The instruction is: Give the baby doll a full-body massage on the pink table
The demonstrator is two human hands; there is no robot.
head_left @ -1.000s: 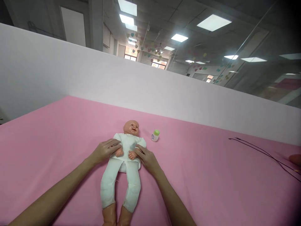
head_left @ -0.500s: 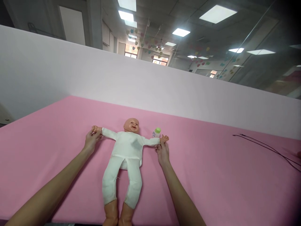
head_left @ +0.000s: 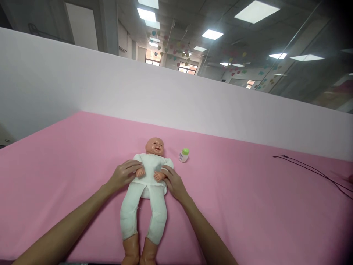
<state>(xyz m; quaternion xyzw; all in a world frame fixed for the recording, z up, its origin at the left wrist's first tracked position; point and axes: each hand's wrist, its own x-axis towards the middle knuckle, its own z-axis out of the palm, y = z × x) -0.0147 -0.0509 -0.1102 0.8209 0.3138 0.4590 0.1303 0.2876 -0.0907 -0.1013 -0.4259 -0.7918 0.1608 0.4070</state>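
Note:
A baby doll (head_left: 153, 169) with a white cloth body lies on its back, head toward the wall and feet toward me. Both its arms are bent inward over its belly. My left hand (head_left: 124, 175) is closed around the doll's forearm on the left, just behind its small fist. On the other side, my right hand (head_left: 174, 183) grips the doll's other forearm near the wrist. The doll's sleeves are partly hidden under my fingers. Just right of its head stands a small white bottle (head_left: 184, 155) with a green cap.
The doll lies on a pink-covered table (head_left: 242, 206). A white low wall (head_left: 176, 99) runs along the far edge, with glass above it. Thin black cables (head_left: 309, 169) lie at the right. Something reddish shows at the far right edge.
Both my hands have moved inward, bringing the doll's arms from stretched out sideways to folded over its belly. The bottle, partly hidden before, now shows in full.

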